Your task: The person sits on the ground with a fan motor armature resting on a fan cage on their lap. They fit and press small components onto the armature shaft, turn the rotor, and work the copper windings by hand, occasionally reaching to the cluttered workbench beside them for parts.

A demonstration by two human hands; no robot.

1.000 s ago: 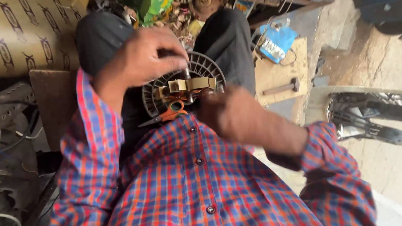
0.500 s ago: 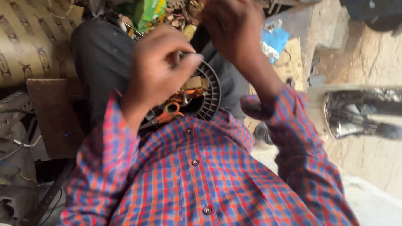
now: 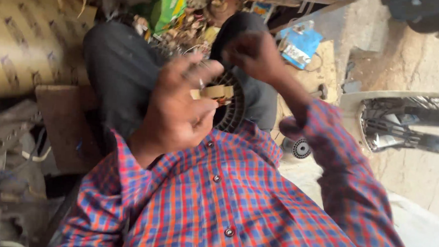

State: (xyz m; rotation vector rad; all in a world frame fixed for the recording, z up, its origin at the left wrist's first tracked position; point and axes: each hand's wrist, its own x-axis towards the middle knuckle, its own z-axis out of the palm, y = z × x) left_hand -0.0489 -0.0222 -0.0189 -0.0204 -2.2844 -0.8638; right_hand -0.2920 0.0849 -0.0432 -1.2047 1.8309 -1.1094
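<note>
- Centre of the frame: the left hand [image 3: 177, 111] sits over a round, dark slotted motor part [image 3: 233, 109] resting on the lap, between the knees of the grey trousers [image 3: 117, 68].
- The left hand's fingers are curled loosely, thumb and forefinger nipping at a small tan paper-like strip [image 3: 216, 92] just at the part's upper face; exactly what the pinch closes on is blurred.
- Upper centre: the right hand [image 3: 255, 55] is raised above the part, fingers bunched into a closed pinch. What it holds, if anything, is too small to tell; it could be a fine wire.
- A glimpse of orange [image 3: 224, 102] shows beside the strip, partly hidden under the left hand.
- To do this well, I'd judge: keep the part wedged steady on the lap, left thumb pressing the strip flat so it doesn't slide out of its slot, and draw with the right hand straight up in line with the slot, with no sideways tug.
- Around: a blue packet [image 3: 299, 45] at upper right, a green packet [image 3: 166, 8] at top, a patterned yellow sheet [image 3: 24, 33] upper left, a small grille [image 3: 301, 149] right of the checked shirt [image 3: 225, 204].
</note>
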